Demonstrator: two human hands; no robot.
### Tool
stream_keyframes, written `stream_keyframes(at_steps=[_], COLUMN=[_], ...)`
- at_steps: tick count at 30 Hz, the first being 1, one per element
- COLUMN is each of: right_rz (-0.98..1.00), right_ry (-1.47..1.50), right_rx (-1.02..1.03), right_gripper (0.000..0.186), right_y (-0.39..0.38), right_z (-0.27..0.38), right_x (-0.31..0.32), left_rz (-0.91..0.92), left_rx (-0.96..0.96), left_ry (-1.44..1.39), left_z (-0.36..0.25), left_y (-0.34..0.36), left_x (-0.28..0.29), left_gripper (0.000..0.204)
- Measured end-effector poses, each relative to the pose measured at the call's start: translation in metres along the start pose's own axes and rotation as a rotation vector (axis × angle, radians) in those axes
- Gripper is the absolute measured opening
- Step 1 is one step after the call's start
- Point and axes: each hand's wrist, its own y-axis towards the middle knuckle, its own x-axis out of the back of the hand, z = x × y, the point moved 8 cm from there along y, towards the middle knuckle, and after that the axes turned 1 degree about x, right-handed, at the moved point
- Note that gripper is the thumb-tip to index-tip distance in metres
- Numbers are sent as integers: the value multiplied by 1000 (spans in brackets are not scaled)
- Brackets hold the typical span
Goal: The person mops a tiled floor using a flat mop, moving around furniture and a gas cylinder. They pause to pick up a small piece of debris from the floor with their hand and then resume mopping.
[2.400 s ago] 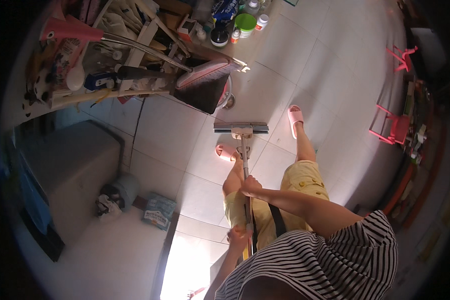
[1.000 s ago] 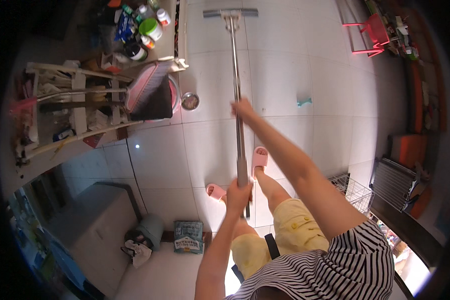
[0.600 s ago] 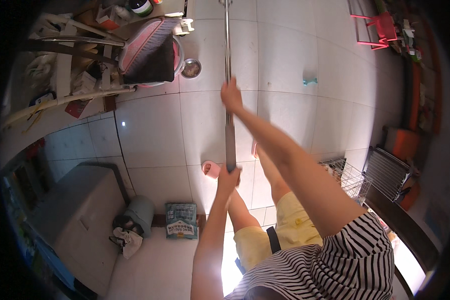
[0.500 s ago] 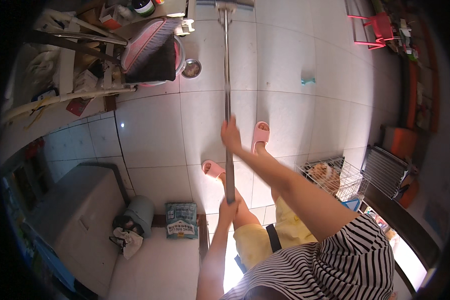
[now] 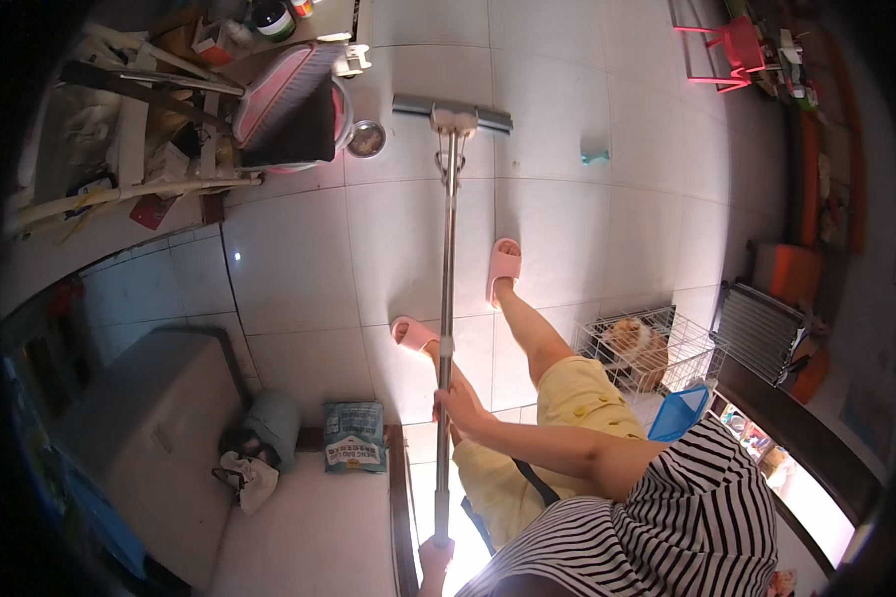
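Observation:
A sponge mop (image 5: 448,249) with a long metal pole runs up the middle of the view, its wide flat head (image 5: 453,117) on the pale tiled floor. My right hand (image 5: 460,406) is wrapped round the pole about midway. Lower down, close to my body, my left hand (image 5: 435,555) grips the grey end of the pole. My feet in pink slippers (image 5: 505,271) stand on either side of it. Left of the mop head sits a small metal bowl (image 5: 366,139) with something pale in it.
A wire cage (image 5: 702,343) with an orange-and-white animal (image 5: 635,348) stands at right, a small turquoise object (image 5: 595,157) on the floor beyond. A broom (image 5: 289,99) and cluttered shelf occupy the upper left. A pink chair (image 5: 732,55) is far right; a bag (image 5: 354,438) lies on the left seat.
Both hands have pulled the mop back toward my body. Its head, at the top edge before, now shows fully, nearer to me and level with the metal bowl.

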Motion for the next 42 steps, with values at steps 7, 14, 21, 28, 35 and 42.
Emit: stream_keyframes(at_steps=[7,14,21,28,35,42], right_rz=[-263,-597,-567,-61,-296,-595], right_ry=[-162,-523,-642,-194,0,-1], right_rx=[307,496,262,-122,182,413], right_gripper=[24,37,43,39,14,20], right_y=[148,179,122,-32,66,213], right_z=[190,390,121,-47,159,398], right_x=[111,179,114,8,104,347], left_rz=[-109,75,-109,-216,-279,-45], left_rx=[-476,-472,-238,-5,-301,-577], left_ry=[-73,-105,193,127,284,275], left_z=[-242,-434,-169,114,-237,-536], left_y=[84,73,76,9,14,61], left_x=[-42,-72,-27,70,26,-135], left_gripper=[30,27,33,24,28,34])
